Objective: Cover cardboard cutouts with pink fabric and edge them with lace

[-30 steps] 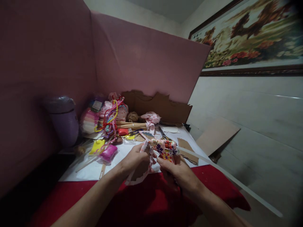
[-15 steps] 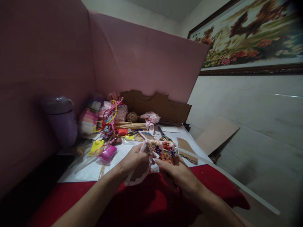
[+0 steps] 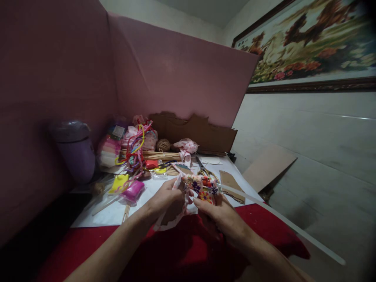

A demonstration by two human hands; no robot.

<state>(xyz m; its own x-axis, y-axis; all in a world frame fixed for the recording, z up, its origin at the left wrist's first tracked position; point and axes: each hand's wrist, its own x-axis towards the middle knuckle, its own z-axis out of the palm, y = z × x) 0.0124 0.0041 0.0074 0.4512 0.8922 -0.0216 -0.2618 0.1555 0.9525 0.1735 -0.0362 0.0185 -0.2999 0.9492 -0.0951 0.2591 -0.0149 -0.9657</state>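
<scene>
My right hand (image 3: pixel 221 215) is closed round a hot-glue gun (image 3: pixel 204 186) whose body carries a bright flower print. A long, pale glue stick (image 3: pixel 282 219) runs out of its back end toward the lower right. My left hand (image 3: pixel 163 199) grips a brown cardboard piece (image 3: pixel 174 211) edged with pale pink fabric (image 3: pixel 168 227). The gun's front end points left, close to the fabric by my left fingers. Whether the nozzle touches the fabric cannot be made out. Both hands are above the front edge of the white sheet (image 3: pixel 102 217).
Gold-handled scissors (image 3: pixel 210 173) and a cardboard strip (image 3: pixel 232 187) lie behind my right hand. Packets of yellow clay (image 3: pixel 119 183) and magenta clay (image 3: pixel 133 190) are at left. Farther back are pipe cleaners (image 3: pixel 142 141), wooden sticks (image 3: pixel 164 156), twine (image 3: pixel 163 145) and a purple cup (image 3: pixel 76 152).
</scene>
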